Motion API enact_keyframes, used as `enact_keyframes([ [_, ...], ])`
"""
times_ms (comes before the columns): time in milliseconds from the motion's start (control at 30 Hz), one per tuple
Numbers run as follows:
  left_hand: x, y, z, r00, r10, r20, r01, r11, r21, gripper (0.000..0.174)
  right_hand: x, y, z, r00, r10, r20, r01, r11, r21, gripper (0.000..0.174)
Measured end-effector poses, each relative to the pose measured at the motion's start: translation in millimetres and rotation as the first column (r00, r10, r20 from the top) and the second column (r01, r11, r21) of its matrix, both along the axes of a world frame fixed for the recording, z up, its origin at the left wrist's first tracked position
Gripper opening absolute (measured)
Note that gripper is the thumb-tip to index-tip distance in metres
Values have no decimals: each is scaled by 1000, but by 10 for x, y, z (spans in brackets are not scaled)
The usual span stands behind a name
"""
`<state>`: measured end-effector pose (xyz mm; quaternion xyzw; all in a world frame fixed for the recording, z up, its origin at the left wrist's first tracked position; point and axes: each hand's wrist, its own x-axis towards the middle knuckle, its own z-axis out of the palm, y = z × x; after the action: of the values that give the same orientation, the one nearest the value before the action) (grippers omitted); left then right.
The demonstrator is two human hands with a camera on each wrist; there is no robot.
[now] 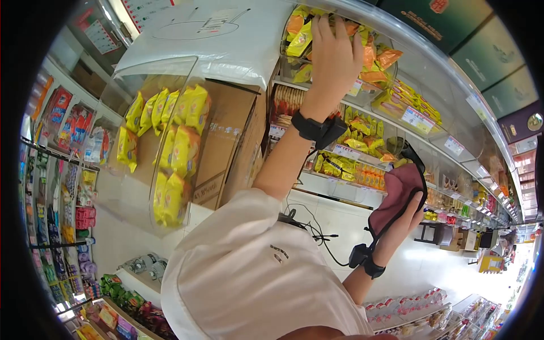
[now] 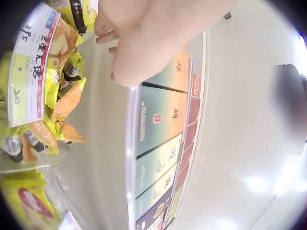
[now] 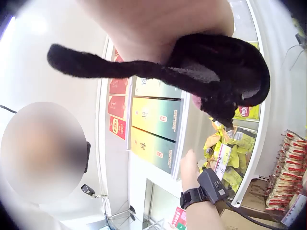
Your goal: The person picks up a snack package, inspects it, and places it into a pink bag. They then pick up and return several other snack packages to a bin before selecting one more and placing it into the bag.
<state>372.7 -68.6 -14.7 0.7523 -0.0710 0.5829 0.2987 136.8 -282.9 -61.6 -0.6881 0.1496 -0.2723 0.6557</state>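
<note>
My left hand (image 1: 337,56) reaches over a clear shelf bin of yellow and orange snack packets (image 1: 300,39), its fingers spread and pointing down at the packets. In the left wrist view its fingertips are right beside a yellow packet (image 2: 79,14), behind a handwritten price card (image 2: 36,72). My right hand (image 1: 403,224) holds a pink cloth item (image 1: 399,184) with black edging and a strap. The right wrist view shows its black strap (image 3: 96,67) hanging loose. Both wrists wear a black band with a small camera.
A clear plastic box (image 1: 133,187) with rows of yellow packets stands by a cardboard carton (image 1: 218,136). A white package (image 1: 204,45) lies beyond it. Stocked shelves with price tags (image 1: 419,120) run to the right. Cables (image 1: 317,232) hang near the white floor.
</note>
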Motion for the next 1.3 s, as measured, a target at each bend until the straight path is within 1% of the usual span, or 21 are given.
enact_keyframes([
  [67,-265,-41,61,997,-20,75,27,995,-92,33,-195,-37,55,999,-49,-14,49,999,15,50],
  [133,-641,-127,76,979,-202,4,200,967,-161,27,-413,-35,128,992,-121,-39,124,989,79,52],
  [167,-866,-151,50,960,-278,-35,265,943,-201,25,-527,-127,96,985,-141,-103,146,988,40,55],
  [200,-1086,-185,16,929,-362,-69,339,913,-229,22,-624,-232,54,985,166,41,-170,977,127,59],
  [267,-1567,-272,-41,863,-495,-104,460,854,-244,17,-819,-186,-53,910,318,265,-393,864,314,61],
  [300,-1828,-300,-39,830,-548,-106,516,826,-227,15,-911,-207,-104,864,394,315,-488,809,327,60],
  [400,-2564,-325,-23,786,-617,-39,606,782,-146,14,-1224,-58,-111,858,465,220,-512,813,279,55],
  [433,-2796,-293,4,779,-619,-106,603,784,-145,15,-1296,-87,-193,886,445,128,-463,836,294,50],
  [533,-3411,-7,191,757,-599,-260,572,801,-180,18,-1449,79,-296,919,394,3,-349,811,469,48],
  [600,-3735,239,299,762,-562,-322,498,826,-264,22,-1507,253,-253,898,438,40,-389,749,536,48],
  [733,-4134,897,486,761,-638,-119,527,715,-460,38,-1614,520,-160,866,491,93,-456,700,549,48],
  [800,-4195,1339,556,891,-428,-154,389,893,-228,42,-1617,627,-144,868,482,115,-462,702,542,47],
  [833,-4185,1574,572,938,-314,-147,301,948,-108,44,-1594,652,-168,861,489,142,-481,690,541,48],
  [900,-4124,2104,553,976,-107,-192,113,993,18,41,-1553,731,-238,843,502,190,-518,665,538,50],
  [933,-4099,2312,519,979,1,-205,17,996,85,41,-1547,838,-216,859,473,195,-494,666,559,48],
  [967,-4085,2462,492,949,115,-293,-75,987,144,38,-1521,966,-163,874,442,202,-471,664,581,46],
  [1033,-4005,2758,476,835,340,-433,-228,929,290,35,-1444,1208,-160,887,408,217,-449,652,611,45],
  [1133,-3766,3189,337,529,369,-764,-163,928,335,34,-1305,1690,-221,884,378,276,-465,636,616,45],
  [1167,-3636,3393,164,618,354,-702,-114,924,366,35,-1284,1851,-204,868,409,283,-493,631,599,45],
  [1267,-3488,3468,155,575,304,-760,-81,945,317,30,-1359,2264,-135,899,363,245,-430,627,650,44],
  [1300,-3468,3505,78,612,264,-745,-48,953,299,26,-1361,2322,-163,899,360,249,-434,660,613,44],
])
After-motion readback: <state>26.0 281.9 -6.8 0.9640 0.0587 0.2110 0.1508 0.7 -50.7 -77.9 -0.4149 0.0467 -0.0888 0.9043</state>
